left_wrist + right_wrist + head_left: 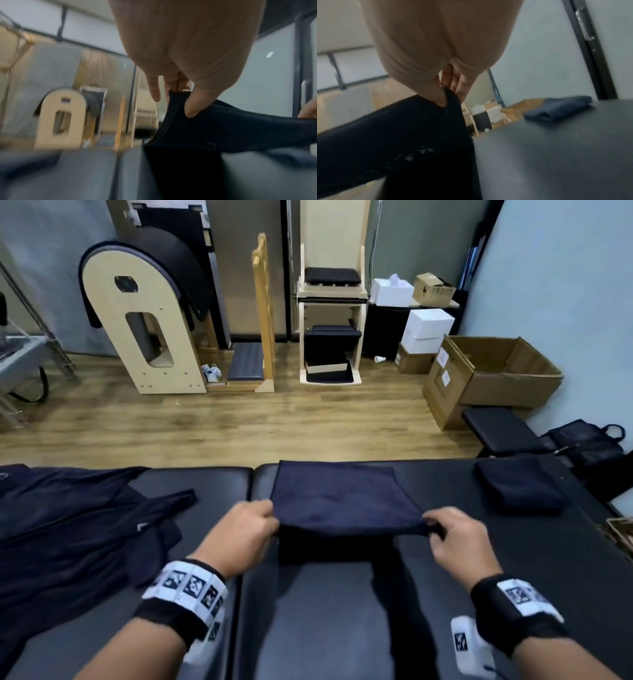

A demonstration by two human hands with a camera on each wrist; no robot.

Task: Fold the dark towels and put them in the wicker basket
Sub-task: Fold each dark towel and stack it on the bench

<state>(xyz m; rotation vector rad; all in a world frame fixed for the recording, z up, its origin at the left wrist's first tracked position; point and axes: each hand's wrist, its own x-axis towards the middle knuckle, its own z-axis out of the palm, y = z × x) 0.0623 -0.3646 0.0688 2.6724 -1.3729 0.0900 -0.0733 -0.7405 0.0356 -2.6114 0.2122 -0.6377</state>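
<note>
A dark navy towel (342, 498) lies on the black padded table (479, 559), its near edge lifted off the surface. My left hand (267, 523) pinches the near left corner and my right hand (436, 529) pinches the near right corner. The left wrist view shows thumb and fingers of the left hand (181, 97) clamped on the towel (231, 128). In the right wrist view the right hand (447, 97) grips the towel (393, 135) the same way. A folded dark towel (520, 486) (556, 108) sits at the far right. The wicker basket (621, 534) peeks in at the right edge.
A heap of unfolded dark towels (68, 529) covers the table's left side. Beyond the table is wooden floor with a wooden arched barrel (147, 326), a wooden chair (330, 313), cardboard boxes (493, 374) and a black stool (500, 433).
</note>
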